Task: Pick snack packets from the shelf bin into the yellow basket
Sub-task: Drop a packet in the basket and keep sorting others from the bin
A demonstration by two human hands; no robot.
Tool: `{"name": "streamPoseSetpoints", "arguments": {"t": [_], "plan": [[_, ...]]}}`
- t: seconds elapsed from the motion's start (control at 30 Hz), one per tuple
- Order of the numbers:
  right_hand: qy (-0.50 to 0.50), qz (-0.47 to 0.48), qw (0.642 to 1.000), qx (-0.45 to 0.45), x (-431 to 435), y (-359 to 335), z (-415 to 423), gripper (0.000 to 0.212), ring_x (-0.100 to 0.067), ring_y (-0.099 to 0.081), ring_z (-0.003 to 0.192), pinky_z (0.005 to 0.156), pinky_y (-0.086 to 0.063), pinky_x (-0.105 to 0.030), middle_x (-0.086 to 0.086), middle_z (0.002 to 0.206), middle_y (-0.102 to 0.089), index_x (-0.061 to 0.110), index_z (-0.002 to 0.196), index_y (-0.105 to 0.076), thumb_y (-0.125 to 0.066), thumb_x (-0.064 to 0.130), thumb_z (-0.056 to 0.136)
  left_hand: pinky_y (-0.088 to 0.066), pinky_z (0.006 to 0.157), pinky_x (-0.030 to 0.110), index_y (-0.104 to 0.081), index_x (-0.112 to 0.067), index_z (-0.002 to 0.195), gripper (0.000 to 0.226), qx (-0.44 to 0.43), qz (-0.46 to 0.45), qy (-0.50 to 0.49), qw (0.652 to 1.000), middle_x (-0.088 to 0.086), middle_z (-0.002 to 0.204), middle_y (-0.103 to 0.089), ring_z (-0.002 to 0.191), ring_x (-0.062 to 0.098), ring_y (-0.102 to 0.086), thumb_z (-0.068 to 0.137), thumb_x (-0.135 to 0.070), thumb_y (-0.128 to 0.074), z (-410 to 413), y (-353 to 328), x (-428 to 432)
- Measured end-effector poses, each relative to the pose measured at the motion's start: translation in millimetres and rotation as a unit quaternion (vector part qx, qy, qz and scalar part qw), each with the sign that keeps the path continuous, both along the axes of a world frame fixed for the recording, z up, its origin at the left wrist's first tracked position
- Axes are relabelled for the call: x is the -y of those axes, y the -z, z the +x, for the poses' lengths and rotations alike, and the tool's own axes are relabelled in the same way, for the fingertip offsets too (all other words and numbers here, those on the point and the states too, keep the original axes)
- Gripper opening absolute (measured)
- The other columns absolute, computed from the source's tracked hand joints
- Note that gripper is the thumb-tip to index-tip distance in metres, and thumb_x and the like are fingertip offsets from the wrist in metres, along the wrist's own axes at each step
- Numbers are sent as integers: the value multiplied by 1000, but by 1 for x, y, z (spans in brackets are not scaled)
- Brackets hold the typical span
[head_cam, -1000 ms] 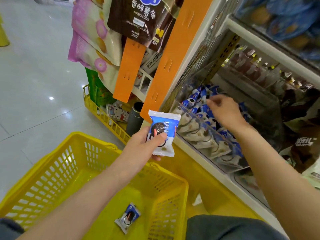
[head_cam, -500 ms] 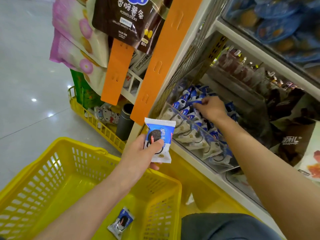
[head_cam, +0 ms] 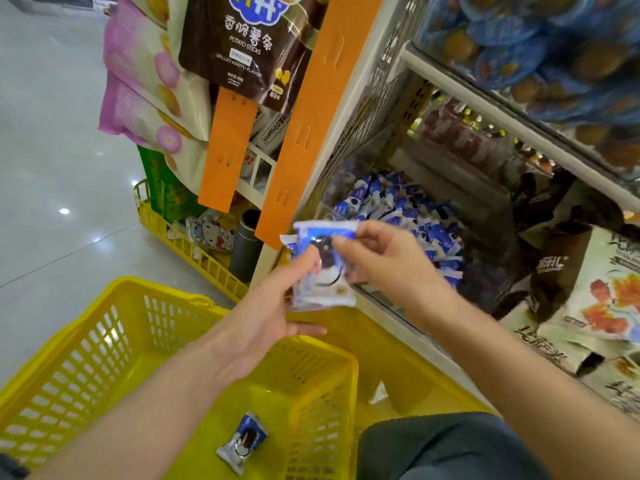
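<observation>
1. A glossy pale tiled floor [head_cam: 52,202] is stretching away beyond the yellow basket [head_cam: 86,341], and a store shelf is rising just past the yellow basket's far right corner.
2. The shelf bin [head_cam: 374,296], fronted with clear plastic, is sitting above and beyond the yellow basket's right side and is holding a heap of blue-and-white cookie packets [head_cam: 398,209].
3. The left hand [head_cam: 273,306] is hovering above the yellow basket's far rim, gripping the held cookie packet [head_cam: 322,285] with its thumb lying across the packet's left part.
4. The right hand [head_cam: 384,261] is reaching in from the shelf side, also above the yellow basket's far rim, and is pinching the same packet's upper right part between thumb and fingers.
5. A blurred blue-and-white edge [head_cam: 285,242] is showing behind that packet; whether it is a second packet I cannot tell.
6. One loose cookie packet [head_cam: 242,441] is lying on the floor of the yellow basket, near its right wall.
7. Orange hanging strips [head_cam: 311,133] and a brown potato-sticks bag [head_cam: 242,46] are hanging high above the yellow basket's far side.
</observation>
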State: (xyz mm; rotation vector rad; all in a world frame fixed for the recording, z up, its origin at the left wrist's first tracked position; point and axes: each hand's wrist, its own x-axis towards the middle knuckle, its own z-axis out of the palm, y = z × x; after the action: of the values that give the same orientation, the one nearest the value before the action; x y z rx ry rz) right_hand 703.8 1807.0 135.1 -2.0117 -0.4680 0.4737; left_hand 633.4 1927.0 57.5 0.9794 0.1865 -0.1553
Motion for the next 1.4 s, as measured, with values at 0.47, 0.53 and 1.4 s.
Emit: {"name": "streamPoseSetpoints", "arguments": {"t": [0.47,0.53,1.4], "plan": [[-37,-30,996,-81,14,19,16,20,-3,-66,71,62,-54,-17,6,82,-73,20,91,-66,-48,25,94,-57,65,33,-56,-19,119,54,40,-5,-3,999,8,101,-72,87,24,-70,67,-27,-68,-2,-2,0],[-6,-15,999,-48,17,15,26,22,-7,-67,68,61,-55,-19,3,79,-73,17,89,-68,-50,29,93,-58,63,32,-54,-18,122,48,43,-17,-17,999,7,103,-71,89,25,-70,75,-26,-65,-1,-3,0],[190,-250,933,175,-3,38,172,32,-4,-55,34,68,-58,-31,-8,59,-59,8,63,-54,-63,26,88,-58,75,38,-51,-23,125,33,-2,16,-74,997,9,108,-66,90,25,-70,92,-21,-52,17,4,1]]}}
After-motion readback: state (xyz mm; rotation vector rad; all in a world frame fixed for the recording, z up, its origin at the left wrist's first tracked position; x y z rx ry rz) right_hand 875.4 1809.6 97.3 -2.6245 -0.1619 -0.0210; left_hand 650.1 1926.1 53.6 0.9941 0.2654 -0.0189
